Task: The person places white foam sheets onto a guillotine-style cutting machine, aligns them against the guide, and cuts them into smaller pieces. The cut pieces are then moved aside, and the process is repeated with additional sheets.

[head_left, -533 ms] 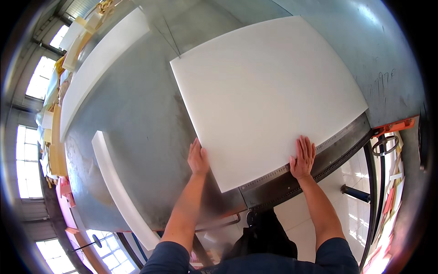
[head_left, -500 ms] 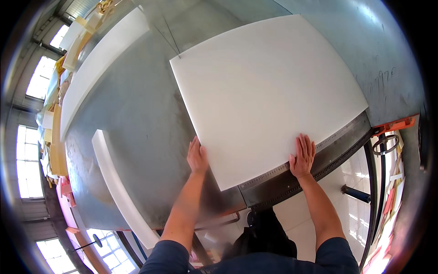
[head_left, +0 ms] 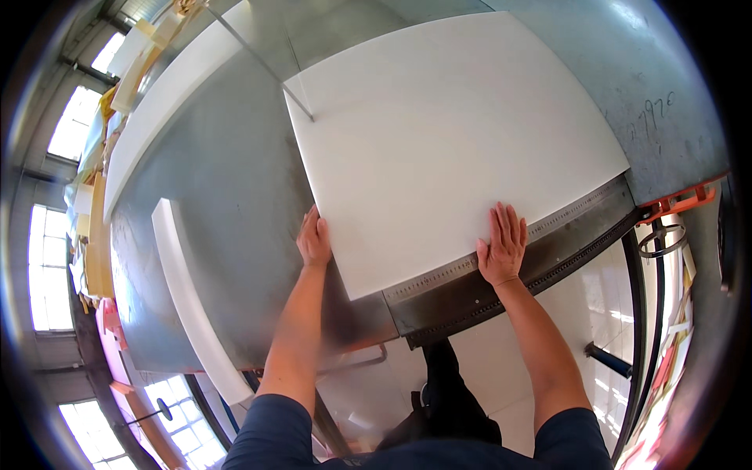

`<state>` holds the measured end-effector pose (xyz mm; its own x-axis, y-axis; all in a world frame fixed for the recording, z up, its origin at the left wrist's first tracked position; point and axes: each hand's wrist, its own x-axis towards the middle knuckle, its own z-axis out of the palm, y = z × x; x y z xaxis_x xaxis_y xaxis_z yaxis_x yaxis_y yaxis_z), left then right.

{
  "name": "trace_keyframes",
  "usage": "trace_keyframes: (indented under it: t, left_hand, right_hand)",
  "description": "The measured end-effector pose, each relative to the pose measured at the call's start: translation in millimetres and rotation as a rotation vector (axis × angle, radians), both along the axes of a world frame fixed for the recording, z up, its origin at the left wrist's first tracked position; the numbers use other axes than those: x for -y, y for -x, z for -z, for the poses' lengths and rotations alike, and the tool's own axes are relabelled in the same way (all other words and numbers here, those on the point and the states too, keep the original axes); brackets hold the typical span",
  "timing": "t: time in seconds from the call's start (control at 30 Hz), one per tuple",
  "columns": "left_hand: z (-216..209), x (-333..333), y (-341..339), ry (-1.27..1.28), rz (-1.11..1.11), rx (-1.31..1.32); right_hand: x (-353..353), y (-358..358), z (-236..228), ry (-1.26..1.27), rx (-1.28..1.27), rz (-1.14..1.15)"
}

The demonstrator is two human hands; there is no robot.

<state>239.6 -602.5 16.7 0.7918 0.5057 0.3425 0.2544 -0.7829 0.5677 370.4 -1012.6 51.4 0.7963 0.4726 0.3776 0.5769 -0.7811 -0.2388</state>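
Note:
A large white foam slab (head_left: 454,149) lies flat on the grey metal table (head_left: 227,196). My left hand (head_left: 315,236) rests against its left side near the front corner, fingers stretched. My right hand (head_left: 504,244) lies open at the front edge, fingers extended on the slab's top and palm over the metal ruler strip (head_left: 431,280). Neither hand grips anything. A thin metal bar (head_left: 258,59) slants across the slab's far left corner. Whether it touches or enters the foam I cannot tell.
A narrow white foam strip (head_left: 188,301) lies on the left, overhanging the front edge. A longer white piece (head_left: 168,102) lies farther back. Yellowish foam blocks (head_left: 98,251) stand beyond the table. On the right are an orange bracket (head_left: 681,205) and a handwheel (head_left: 663,241).
The slab and both hands have shifted left and away from me in the picture; the view has also moved somewhat. The metal bar now shows longer and reaches farther over the slab's far left corner.

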Motion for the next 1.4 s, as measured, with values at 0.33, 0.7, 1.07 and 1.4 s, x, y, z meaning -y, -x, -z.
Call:
trace_keyframes:
  t: [0.33,0.7,1.07,1.4]
  left_hand:
    - [33.9,150.9,-0.6,0.076,-0.28,0.194]
    - [106.0,349.3,119.4,-0.245,-0.325,-0.3]
    - [116.5,334.6,141.0,-0.285,-0.286,-0.524]
    - [106.3,336.4,185.6,-0.248,-0.244,-0.595]
  right_hand:
    - [56.8,-72.0,73.2,0.012,0.076,0.021]
    - [92.5,-133.2,127.1,-0.028,0.202,0.065]
    - [90.0,-100.4,119.4,-0.072,0.192,0.093]
    - [97.0,-57.3,111.8,-0.088,0.152,0.053]
